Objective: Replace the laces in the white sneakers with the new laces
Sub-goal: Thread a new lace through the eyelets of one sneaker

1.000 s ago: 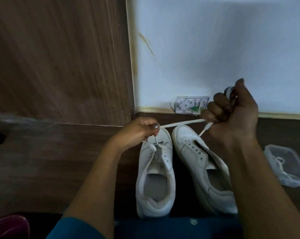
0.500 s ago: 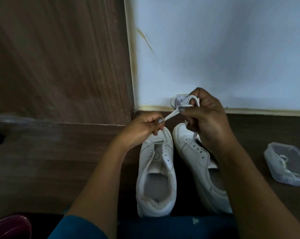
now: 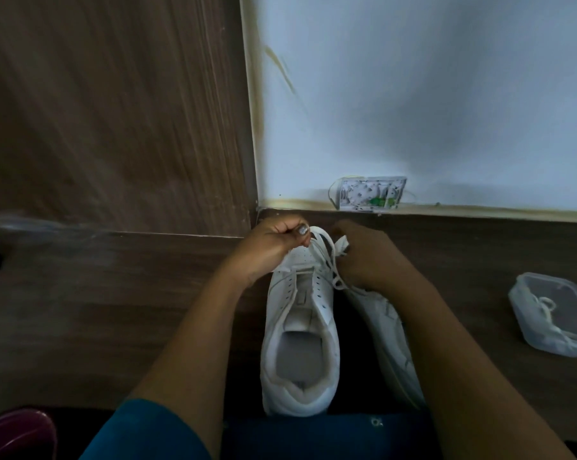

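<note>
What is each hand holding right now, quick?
Left hand: fingers pinch the white lace over the sneaker toe.
Right hand: fingers curled round the same lace.

A brown wood-grain panel (image 3: pixel 114 111) stands at left, meeting a pale wall (image 3: pixel 446 94) marked near the corner by a yellowish streak (image 3: pixel 280 71). A small white wall box (image 3: pixel 370 193) with green spots inside sits at the foot of the wall, just above a cream trim strip (image 3: pixel 479 212). Below lies a dark wood-look floor (image 3: pixel 97 310). A clear plastic container (image 3: pixel 552 317) rests on the floor at right, well apart from the wall box. A maroon rounded object (image 3: pixel 14 433) shows in the lower left corner, beside dark blue cloth (image 3: pixel 313 436) along the bottom edge.
</note>
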Action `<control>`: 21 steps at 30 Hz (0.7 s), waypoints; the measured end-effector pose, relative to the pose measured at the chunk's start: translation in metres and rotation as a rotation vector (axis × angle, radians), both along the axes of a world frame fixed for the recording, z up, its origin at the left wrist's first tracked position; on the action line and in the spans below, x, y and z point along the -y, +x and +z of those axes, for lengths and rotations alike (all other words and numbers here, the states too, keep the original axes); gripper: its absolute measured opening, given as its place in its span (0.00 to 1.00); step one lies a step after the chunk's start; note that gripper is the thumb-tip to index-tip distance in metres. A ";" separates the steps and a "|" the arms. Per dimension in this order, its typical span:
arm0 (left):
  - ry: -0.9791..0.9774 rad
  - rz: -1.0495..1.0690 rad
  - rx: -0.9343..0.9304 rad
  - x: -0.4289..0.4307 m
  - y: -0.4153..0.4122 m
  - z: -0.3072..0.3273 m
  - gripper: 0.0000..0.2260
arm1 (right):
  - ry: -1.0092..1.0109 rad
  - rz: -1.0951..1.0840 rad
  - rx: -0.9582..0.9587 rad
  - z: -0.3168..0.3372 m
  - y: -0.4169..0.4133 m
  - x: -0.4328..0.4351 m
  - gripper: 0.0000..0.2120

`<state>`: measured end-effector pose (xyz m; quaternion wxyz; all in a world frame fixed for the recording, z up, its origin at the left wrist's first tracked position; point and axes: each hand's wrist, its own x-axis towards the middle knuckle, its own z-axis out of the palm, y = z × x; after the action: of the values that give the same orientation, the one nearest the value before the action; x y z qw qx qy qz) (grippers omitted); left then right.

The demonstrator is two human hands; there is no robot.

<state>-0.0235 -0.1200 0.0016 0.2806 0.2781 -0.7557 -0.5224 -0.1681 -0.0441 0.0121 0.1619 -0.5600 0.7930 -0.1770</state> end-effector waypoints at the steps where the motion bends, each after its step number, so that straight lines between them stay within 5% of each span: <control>1: -0.003 0.000 0.010 0.000 0.000 -0.001 0.14 | -0.008 0.065 -0.077 -0.004 0.003 0.002 0.13; 6: 0.004 -0.003 0.057 0.000 0.001 -0.003 0.14 | -0.037 0.113 -0.251 -0.013 0.011 0.009 0.05; 21: 0.213 0.044 -0.063 0.004 0.002 -0.005 0.15 | -0.076 0.090 -0.086 -0.002 0.007 0.005 0.02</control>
<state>-0.0214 -0.1239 -0.0031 0.2843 0.3063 -0.6805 -0.6019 -0.1611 -0.0495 0.0099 0.1140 -0.6078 0.7662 -0.1750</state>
